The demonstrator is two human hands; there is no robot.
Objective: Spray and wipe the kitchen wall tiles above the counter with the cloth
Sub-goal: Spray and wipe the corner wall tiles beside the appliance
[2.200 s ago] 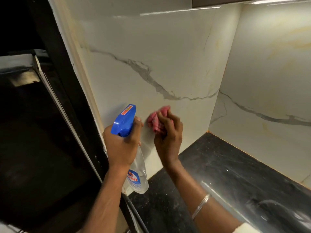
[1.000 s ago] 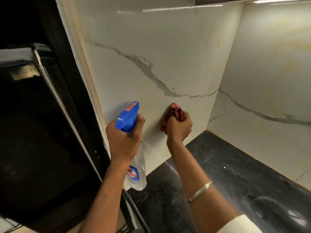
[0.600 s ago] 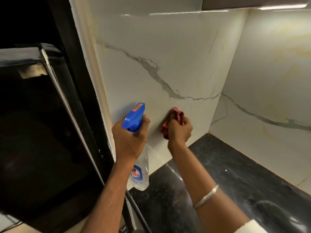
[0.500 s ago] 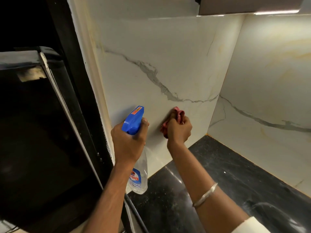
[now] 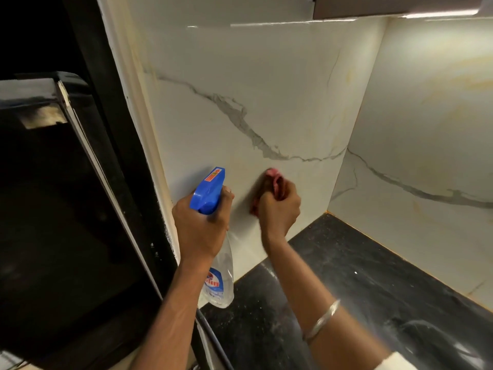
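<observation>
White marble-look wall tiles point(image 5: 266, 102) with a grey vein fill the corner above a black counter point(image 5: 346, 289). My left hand point(image 5: 200, 228) grips a clear spray bottle point(image 5: 217, 279) with a blue trigger head, its nozzle aimed at the tile. My right hand point(image 5: 278, 209) presses a bunched pink cloth point(image 5: 273, 180) against the lower part of the left tile, just below the vein. The cloth is mostly hidden by my fingers and is motion-blurred.
A tall black appliance point(image 5: 66, 209) stands close on the left, with a dark cable point(image 5: 213, 340) running down beside it. A second tiled wall point(image 5: 426, 129) meets the first at the corner. A cabinet underside point(image 5: 386, 6) with a light strip hangs above.
My right hand with the cloth has moved right along the tile from beside the bottle and keeps rubbing there. The left hand holds the bottle in nearly the same place.
</observation>
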